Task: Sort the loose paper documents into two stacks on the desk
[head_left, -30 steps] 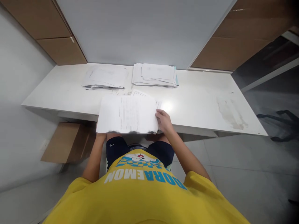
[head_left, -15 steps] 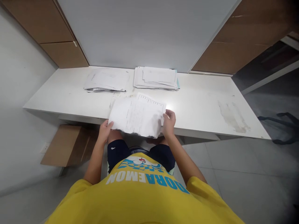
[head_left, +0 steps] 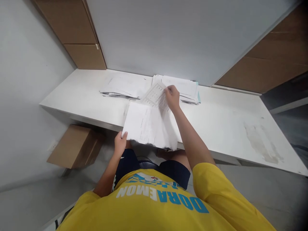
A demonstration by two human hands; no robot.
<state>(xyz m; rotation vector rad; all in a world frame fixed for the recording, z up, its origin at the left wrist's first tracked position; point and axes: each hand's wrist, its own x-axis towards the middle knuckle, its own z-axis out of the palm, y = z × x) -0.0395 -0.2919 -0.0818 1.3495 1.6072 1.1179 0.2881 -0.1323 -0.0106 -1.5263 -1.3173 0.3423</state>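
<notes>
My left hand [head_left: 120,143] grips the near left corner of a bundle of paper sheets [head_left: 138,123], thumb on top. The bundle lies over the front edge of the table, its near edge smudged black. My right hand [head_left: 172,96] is closed on a printed sheet [head_left: 154,95] with a table of lines on it, lifted at an angle above the bundle's far side. Behind the right hand is a paper stack [head_left: 184,85], partly covered by the hand and the raised sheet. Another paper stack [head_left: 122,84] lies to the left of it.
The white table [head_left: 216,122] runs along a pale wall panel and has a brownish stain [head_left: 261,142] on its right part. Below its left side is a cardboard box [head_left: 72,146]. Brown cardboard [head_left: 80,56] stands at the back left, more at the back right.
My right hand has moved from the bundle's right edge up and away from me, lifting a printed sheet toward the back stacks. The left hand still holds the bundle. The view has shifted.
</notes>
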